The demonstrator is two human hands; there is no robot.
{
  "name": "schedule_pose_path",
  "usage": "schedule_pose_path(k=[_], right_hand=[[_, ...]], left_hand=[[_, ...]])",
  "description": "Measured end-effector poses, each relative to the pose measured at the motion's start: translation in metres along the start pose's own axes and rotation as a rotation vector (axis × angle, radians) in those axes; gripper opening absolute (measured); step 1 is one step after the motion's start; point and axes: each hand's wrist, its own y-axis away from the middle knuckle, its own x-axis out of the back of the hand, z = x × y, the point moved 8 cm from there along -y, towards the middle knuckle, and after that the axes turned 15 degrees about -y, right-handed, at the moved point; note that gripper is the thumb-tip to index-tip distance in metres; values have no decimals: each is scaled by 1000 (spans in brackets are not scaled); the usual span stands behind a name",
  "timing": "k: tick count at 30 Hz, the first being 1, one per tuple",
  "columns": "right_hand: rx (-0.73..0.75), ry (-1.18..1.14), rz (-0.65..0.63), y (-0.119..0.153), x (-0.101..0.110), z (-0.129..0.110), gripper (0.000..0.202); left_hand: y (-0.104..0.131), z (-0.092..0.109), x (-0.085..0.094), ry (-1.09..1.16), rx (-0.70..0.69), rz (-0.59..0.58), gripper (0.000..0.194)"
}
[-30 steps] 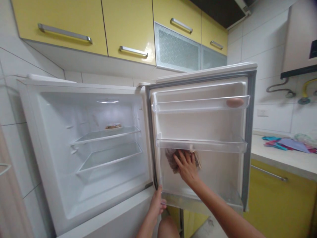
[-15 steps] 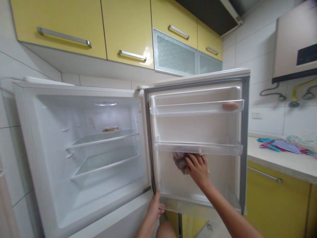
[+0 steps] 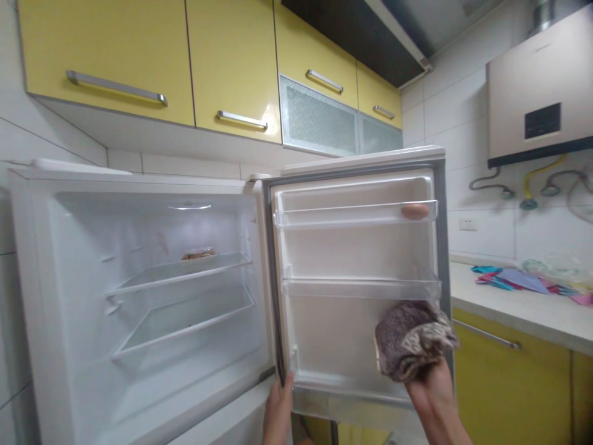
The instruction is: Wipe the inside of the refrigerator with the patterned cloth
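Note:
A crumpled grey-brown patterned cloth (image 3: 412,340) rests on my right hand (image 3: 433,389), in front of the lower right part of the open fridge door (image 3: 343,340). The fingers of this hand are mostly hidden behind the cloth. My left hand (image 3: 278,405) grips the door's lower left corner, beside the bottom clear shelf (image 3: 343,403). Above the cloth runs the middle clear door shelf (image 3: 338,288). A brown egg (image 3: 415,211) lies at the right end of the top door shelf (image 3: 338,216).
The lit fridge interior (image 3: 83,247) has two glass shelves, with a small package (image 3: 198,253) on the upper one. Coloured cloths (image 3: 523,279) lie on the counter (image 3: 523,309) at right. Yellow cabinets (image 3: 231,55) hang above; a water heater (image 3: 537,93) is on the right wall.
My right hand has moved right and down with the cloth and turned, so the cloth now faces me. My left hand stays at the door corner. The view has shifted slightly.

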Motion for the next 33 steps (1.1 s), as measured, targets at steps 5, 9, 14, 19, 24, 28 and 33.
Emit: schedule_pose_path(k=[5,9,14,19,24,28,33], right_hand=[[-95,-227,97,14,-28,-22,42],[-86,-316,-55,20,-92,-28,38],[-54,-265,-139,32,-147,1,33],[-83,-67,13,44,-143,44,35],[-63,311,-186,58,-154,58,38],[-104,486,-407,68,-171,66,36],[48,789,-707,78,-169,52,35]], left_hand=[[28,52,29,-58,-320,330,48],[58,89,-13,86,-367,37,36],[91,145,-58,316,-309,-372,51],[101,207,-61,556,-388,-559,66],[96,228,-80,754,-238,-731,77],[77,235,-76,982,-40,-585,60],[46,248,-41,1212,65,-386,41]])
